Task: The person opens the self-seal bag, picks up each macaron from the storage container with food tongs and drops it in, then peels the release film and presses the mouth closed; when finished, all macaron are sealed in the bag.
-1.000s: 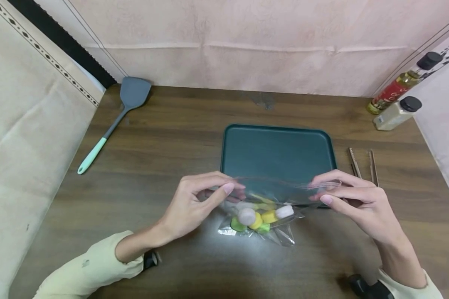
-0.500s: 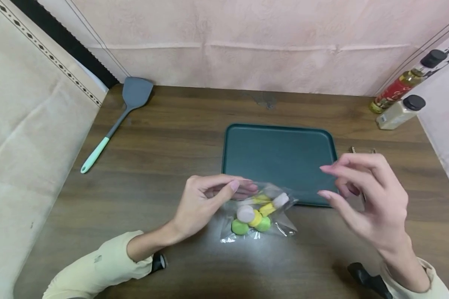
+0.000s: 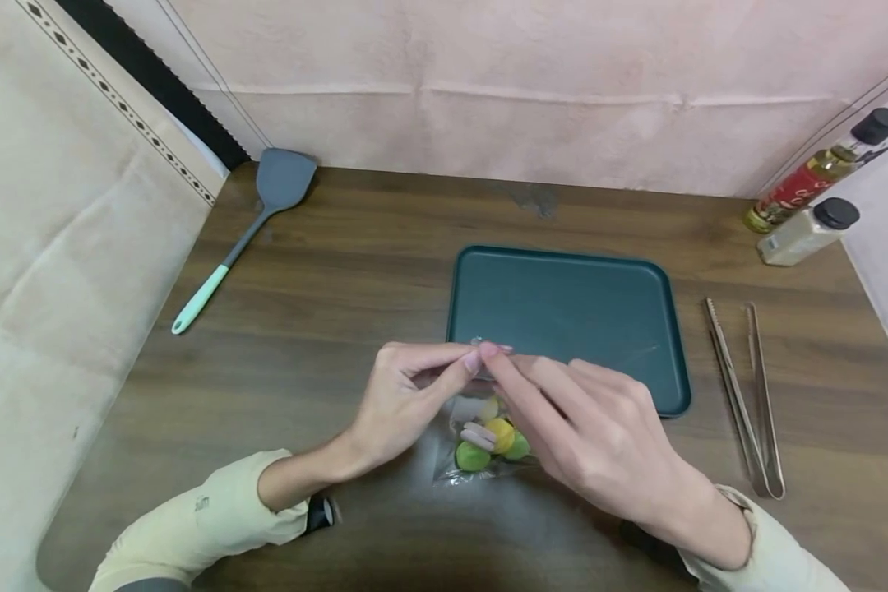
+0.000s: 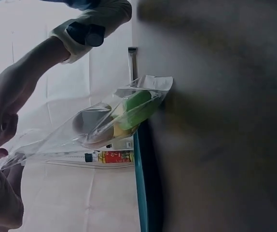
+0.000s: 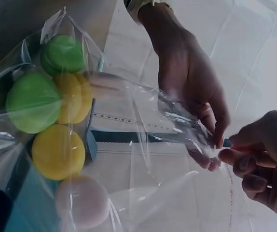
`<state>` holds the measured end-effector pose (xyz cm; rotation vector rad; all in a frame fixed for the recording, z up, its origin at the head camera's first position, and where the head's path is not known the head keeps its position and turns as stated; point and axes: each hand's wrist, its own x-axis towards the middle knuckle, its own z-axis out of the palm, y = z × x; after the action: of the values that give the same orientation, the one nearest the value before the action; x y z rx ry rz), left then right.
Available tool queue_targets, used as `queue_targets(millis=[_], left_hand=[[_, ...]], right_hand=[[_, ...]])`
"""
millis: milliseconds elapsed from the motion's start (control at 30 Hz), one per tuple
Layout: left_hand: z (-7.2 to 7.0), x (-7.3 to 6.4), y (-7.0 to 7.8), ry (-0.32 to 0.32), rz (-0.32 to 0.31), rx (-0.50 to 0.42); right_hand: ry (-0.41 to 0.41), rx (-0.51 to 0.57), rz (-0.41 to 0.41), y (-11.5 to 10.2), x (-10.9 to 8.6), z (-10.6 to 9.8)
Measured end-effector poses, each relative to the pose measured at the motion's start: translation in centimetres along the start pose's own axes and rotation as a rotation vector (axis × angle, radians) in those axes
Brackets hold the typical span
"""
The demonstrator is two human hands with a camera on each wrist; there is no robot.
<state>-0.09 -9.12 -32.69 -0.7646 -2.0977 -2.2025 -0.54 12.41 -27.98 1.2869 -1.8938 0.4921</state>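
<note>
A clear plastic bag (image 3: 447,464) hangs beneath both hands at the tray's near edge. Inside it are several round, flat-sided pieces in green (image 5: 34,102), yellow (image 5: 59,152) and pale white (image 5: 82,202). My left hand (image 3: 395,403) pinches the bag's gathered top edge between thumb and fingers. The right hand (image 3: 599,432) has its thumb and fingertips at the same spot, pinching the edge right against the left fingertips. In the head view the right hand covers the bag's right part. The left wrist view shows the bag (image 4: 104,123) slanting away from the hands.
A dark teal tray (image 3: 562,304) lies just beyond the hands. Metal tongs (image 3: 733,395) rest to its right. An oil bottle (image 3: 799,193) and a black-capped jar (image 3: 799,238) stand at the back right. A turner (image 3: 262,222) lies at the left.
The right hand let go of the bag's right top corner, lifted away, then came left to meet the left hand. The bag's top is now drawn together, and the tongs show fully.
</note>
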Motion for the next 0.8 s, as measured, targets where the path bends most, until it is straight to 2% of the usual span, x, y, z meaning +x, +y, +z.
queue_targets(millis=[200,433,600,800], left_hand=[[0.0,0.3,0.4,0.014,0.008,0.021],[-0.2,0.5,0.6,0.004,0.064,0.074],[-0.4,0.8,0.8,-0.011,0.165,0.165],[-1.0,1.1,0.5,-0.044,0.290,0.346]], right_hand=[[-0.046,-0.021,0.107,0.3,0.0,0.6],[-0.030,-0.019,0.088,0.7,0.7,1.0],[-0.038,-0.031,0.035,0.8,1.4,0.9],[-0.156,-0.036,-0.012,1.1,1.1,0.8]])
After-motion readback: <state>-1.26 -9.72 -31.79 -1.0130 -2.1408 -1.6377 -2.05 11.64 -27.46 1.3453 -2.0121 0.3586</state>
